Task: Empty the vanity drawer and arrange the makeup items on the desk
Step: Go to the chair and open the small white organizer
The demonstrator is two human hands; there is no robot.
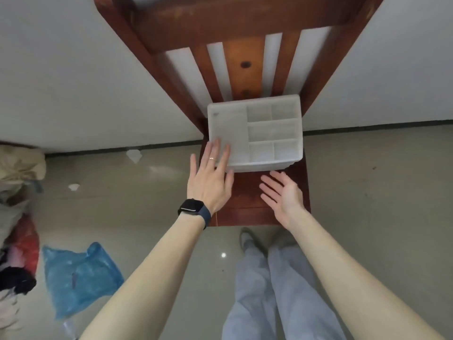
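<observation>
Left hand [210,182] is laying straight fingers on the white organizer [255,133], right hand [284,192] is hovering open just short of it, so gripping its drawer front looks next.

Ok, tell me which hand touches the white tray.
The left hand, the one with the watch: its straight fingers lie on the tray at its near left corner. The right hand is palm-up in front, apparently clear.

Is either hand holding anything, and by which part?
Nothing is gripped. The left hand rests straight fingers on the near left corner of the organizer; the right hand is open, apart from it.
</observation>
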